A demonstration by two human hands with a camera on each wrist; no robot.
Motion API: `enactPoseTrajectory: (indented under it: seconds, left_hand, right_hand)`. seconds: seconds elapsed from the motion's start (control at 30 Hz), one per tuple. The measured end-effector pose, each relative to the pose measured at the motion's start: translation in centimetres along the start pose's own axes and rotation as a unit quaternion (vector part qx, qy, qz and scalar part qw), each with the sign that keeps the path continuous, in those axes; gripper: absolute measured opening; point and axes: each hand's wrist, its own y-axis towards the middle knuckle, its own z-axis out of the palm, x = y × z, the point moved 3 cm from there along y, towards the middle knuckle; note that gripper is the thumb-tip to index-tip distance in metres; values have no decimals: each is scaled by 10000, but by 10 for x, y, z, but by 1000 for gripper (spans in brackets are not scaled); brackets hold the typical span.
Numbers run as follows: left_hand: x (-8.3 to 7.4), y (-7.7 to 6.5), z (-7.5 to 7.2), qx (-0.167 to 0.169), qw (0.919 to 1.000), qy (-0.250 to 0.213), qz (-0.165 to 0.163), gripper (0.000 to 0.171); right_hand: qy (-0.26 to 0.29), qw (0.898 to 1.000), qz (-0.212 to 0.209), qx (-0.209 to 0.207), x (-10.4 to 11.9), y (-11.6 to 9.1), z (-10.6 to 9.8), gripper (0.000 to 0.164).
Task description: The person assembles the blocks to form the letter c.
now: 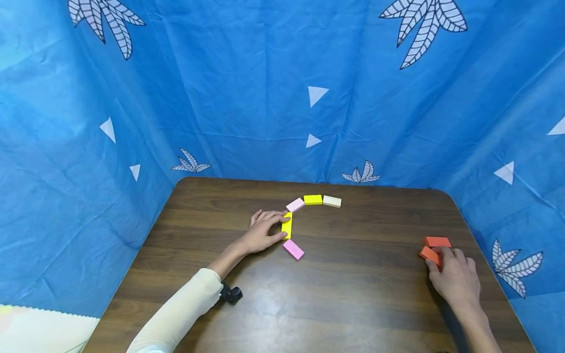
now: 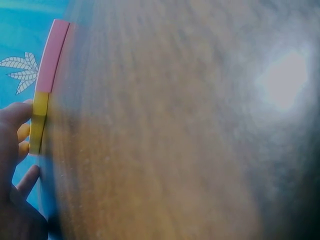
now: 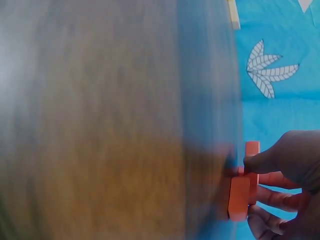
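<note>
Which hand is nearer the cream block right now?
Left. The left hand is in front and left of the cream block, pinching the nearer yellow block; the right hand is much farther off, front and right, gripping the nearer orange block.

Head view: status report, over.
Left hand pinches nearer yellow block. Right hand grips nearer orange block. Possibly in the way: darker pink block, between hands.

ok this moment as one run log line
left hand: pinches yellow block between two pink blocks | right hand: grips nearer orange block | farther orange block: beside it
</note>
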Motion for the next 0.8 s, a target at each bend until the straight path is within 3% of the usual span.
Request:
enactPoseTrajectory:
  seconds: [0.43,0.8]
  left_hand:
    - [1,1,1,-59,10000,8,16,49]
    - [-1,0,1,-94,10000,-19,23,47]
  right_hand:
    - [300,9903,-1006,-911,39,-5,17,42]
    - [721,9843,-1435,-738,68,-6,33,35]
